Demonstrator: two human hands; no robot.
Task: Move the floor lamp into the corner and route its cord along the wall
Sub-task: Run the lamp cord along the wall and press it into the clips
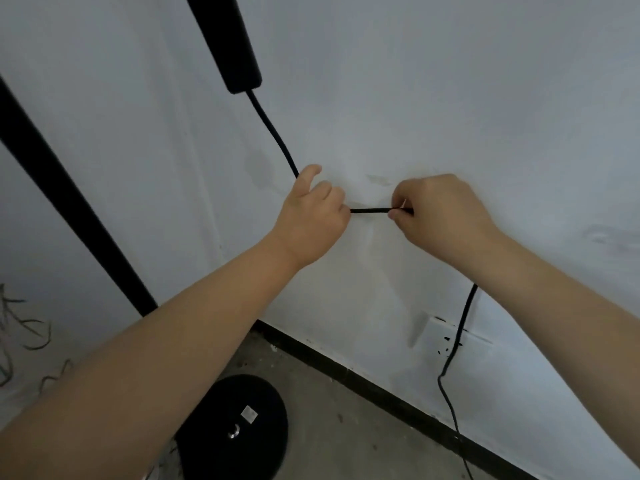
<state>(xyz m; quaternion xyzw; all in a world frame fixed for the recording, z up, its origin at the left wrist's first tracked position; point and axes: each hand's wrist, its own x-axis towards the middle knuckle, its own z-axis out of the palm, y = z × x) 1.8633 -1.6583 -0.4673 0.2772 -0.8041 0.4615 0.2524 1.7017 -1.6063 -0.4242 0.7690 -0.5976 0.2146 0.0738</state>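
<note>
The black floor lamp stands at the left: its pole (62, 188) rises diagonally from a round black base (239, 427) on the floor near the wall. A black cord (273, 133) hangs from a black inline box (225, 39) high on the wall. My left hand (311, 216) and my right hand (440, 213) each pinch the cord, holding a short taut stretch (369, 211) level against the white wall. Below my right wrist the cord drops past a white wall socket (446, 337) to the floor.
A black baseboard (381, 386) runs along the foot of the white wall above a grey concrete floor (346, 434). Loose thin wires (20, 327) lie at the far left. My forearms hide part of the lamp base and the floor.
</note>
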